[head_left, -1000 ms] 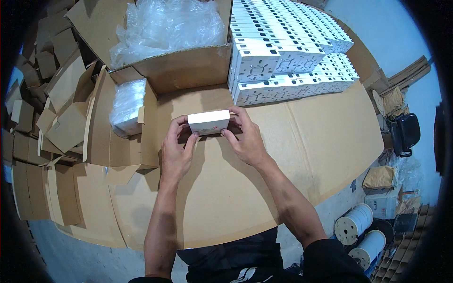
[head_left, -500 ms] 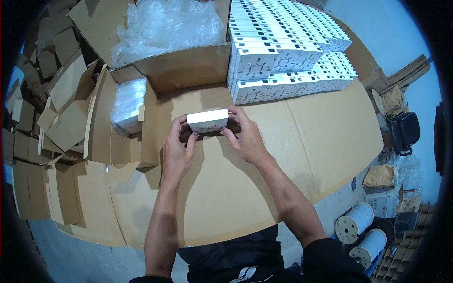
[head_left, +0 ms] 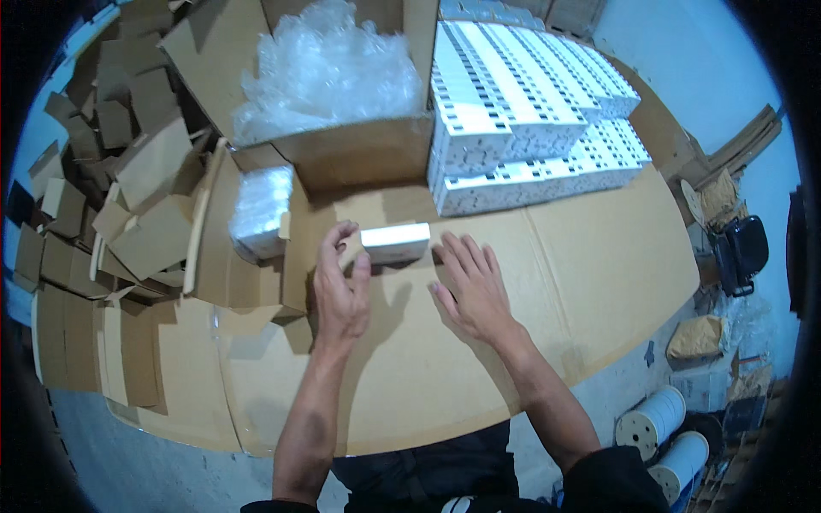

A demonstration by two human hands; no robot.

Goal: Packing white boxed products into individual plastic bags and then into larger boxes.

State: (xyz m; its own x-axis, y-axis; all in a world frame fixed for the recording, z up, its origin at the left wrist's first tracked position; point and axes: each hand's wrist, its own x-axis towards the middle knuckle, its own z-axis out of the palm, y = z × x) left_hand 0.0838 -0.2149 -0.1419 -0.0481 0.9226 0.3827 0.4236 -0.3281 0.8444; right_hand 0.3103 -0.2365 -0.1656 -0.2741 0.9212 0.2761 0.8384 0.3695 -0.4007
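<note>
A small white box stands on the cardboard-covered table in front of me. My left hand is at its left end, thumb and fingers apart in a loose curve; whether the thumb tip touches the box I cannot tell. To the right of the box, my right hand is open, its fingers stretched out low over the cardboard. Left of my hands, an open brown carton lies with a stack of plastic-wrapped pieces inside.
Stacked white boxes with printed faces fill the back right. A large carton of clear plastic bags stands behind. Opened cartons are heaped at left. White cable spools sit on the floor at right.
Both hands held the white box by its ends before. My right hand has come off it to the right, and my left hand's grip has loosened. The view has shifted slightly.
</note>
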